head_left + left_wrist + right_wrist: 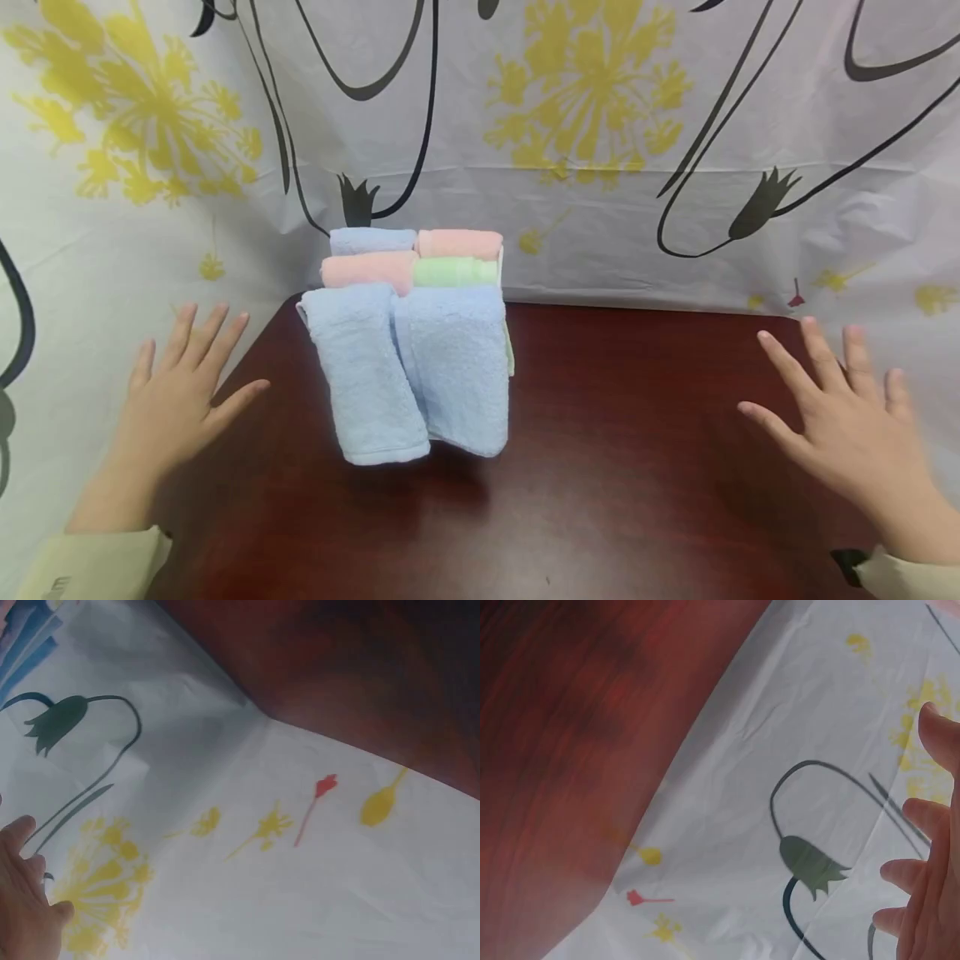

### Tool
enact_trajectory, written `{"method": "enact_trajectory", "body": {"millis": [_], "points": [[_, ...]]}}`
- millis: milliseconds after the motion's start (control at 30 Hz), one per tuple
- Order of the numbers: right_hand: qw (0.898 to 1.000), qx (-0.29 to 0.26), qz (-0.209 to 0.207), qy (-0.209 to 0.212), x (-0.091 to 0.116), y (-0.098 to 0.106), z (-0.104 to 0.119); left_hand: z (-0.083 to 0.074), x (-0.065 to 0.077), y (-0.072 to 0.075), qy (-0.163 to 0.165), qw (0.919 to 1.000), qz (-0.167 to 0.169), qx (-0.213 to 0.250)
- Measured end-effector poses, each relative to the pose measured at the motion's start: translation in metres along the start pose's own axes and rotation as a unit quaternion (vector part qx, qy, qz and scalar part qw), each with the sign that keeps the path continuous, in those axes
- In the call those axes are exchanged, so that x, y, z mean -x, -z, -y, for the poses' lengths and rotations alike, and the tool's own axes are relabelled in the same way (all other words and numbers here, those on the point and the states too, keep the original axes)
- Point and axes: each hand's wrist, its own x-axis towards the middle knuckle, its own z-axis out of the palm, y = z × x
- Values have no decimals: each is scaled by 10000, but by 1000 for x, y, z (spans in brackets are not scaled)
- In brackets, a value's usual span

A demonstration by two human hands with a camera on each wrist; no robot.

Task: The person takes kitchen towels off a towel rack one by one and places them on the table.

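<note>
In the head view, two light blue towels [459, 367] hang side by side in front, their lower edges above the tabletop. Behind them are folded or rolled towels: a pink one [367, 271] and a green one [454, 272], then a blue one [372, 241] and another pink one [460, 243]. Whatever holds them up is hidden. My left hand [174, 396] is spread with straight fingers, left of the towels and apart from them. Far to their right, my right hand [855, 425] is spread the same way. Neither hand holds anything.
The dark red-brown table [622, 467] has its back edge against a white curtain [442, 142] printed with yellow flowers and dark stems. This cloth also hangs along the left and right sides. Pale sleeves [97, 562] cover both forearms.
</note>
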Motion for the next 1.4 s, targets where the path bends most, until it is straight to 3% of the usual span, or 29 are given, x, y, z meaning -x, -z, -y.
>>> {"method": "enact_trajectory", "body": {"millis": [333,533,767,867,1067,1400], "points": [[9973,-591,-355,256,-11,-2,23,-13,-15,12,-478,9953,-754,372],[9934,-792,-692,465,-19,-2,43,-22,-29,18,-907,9849,-1313,669],[9854,-1218,-922,746,-28,0,68,-38,-41,28,-1124,9733,-1632,1161],[9782,-1625,-965,863,-31,1,79,-44,-45,33,-1223,9667,-1704,1464],[9510,-2707,-934,1167,-38,8,103,-53,-48,37,-1279,9509,-1907,2077],[9294,-3166,-977,1628,-49,9,146,-69,-50,41,-1111,9383,-2010,2585]]}}
